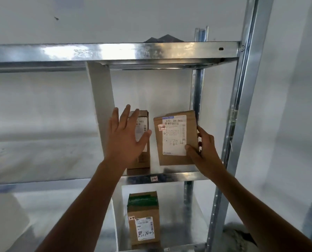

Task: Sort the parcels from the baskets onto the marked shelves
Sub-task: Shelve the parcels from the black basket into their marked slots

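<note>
Though half hidden behind spread, empty left hand [126,140], reads as upright box [141,160], frame centre; beside it, flat parcel [173,135] pinched by right hand [204,153], print blurred.

Parcel label [143,128] — perhaps A83 — behind hand [127,140]

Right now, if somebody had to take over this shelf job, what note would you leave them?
Right hand grips the flat brown cardboard parcel with the white label by its right edge, upright at the silvery metal middle shelf; not released.
Left hand is open, fingers spread, before the tall brown cardboard box standing on that shelf; contact unclear.
A brown cardboard box with green tape stands on the shelf below.
Done: two boxes shelved.
Left: set down and release the held parcel; baskets are out of view.
</note>
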A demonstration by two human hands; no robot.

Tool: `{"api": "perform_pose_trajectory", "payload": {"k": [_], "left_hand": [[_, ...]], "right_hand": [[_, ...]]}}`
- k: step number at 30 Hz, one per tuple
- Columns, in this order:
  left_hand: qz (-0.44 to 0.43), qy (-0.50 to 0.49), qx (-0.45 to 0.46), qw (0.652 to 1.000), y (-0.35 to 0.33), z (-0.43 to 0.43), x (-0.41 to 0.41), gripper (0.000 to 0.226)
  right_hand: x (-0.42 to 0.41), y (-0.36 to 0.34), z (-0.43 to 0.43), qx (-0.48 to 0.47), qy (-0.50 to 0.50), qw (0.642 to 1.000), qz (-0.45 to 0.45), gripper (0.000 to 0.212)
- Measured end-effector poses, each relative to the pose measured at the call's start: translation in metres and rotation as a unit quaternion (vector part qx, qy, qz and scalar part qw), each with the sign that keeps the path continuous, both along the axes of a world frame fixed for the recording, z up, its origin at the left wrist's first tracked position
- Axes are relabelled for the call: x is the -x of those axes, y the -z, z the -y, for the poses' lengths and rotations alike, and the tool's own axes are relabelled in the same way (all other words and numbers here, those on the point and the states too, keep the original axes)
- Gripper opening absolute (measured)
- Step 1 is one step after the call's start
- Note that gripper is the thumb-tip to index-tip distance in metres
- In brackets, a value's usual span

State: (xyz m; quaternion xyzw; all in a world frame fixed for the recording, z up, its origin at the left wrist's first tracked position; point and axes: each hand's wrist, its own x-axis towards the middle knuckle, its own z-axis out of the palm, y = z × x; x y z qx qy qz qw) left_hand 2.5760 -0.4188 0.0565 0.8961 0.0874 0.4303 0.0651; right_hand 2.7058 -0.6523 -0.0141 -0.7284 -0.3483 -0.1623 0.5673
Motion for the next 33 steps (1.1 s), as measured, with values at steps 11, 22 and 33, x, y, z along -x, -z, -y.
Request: {"api": "perform_pose_trajectory", "payload": {"k": [11,22,33], "left_hand": [[-0.055,-0.035,-0.008,0.998,-0.001,-0.016,-0.037,0.08],[-0.086,-0.047,-0.004,0.995,-0.009,-0.011,-0.038,0.076],[-0.125,-0.082,-0.029,0.988,-0.005,-0.007,-0.035,0.09]], "right_hand": [[-0.053,0.033,-0.021,0.012,-0.079,0.994,-0.071,0.086],[-0.046,-0.05,-0.026,0.173,0.013,0.972,0.16,0.074],[-0.053,-0.063,-0.028,0.275,-0.019,0.943,0.187,0.054]]}}
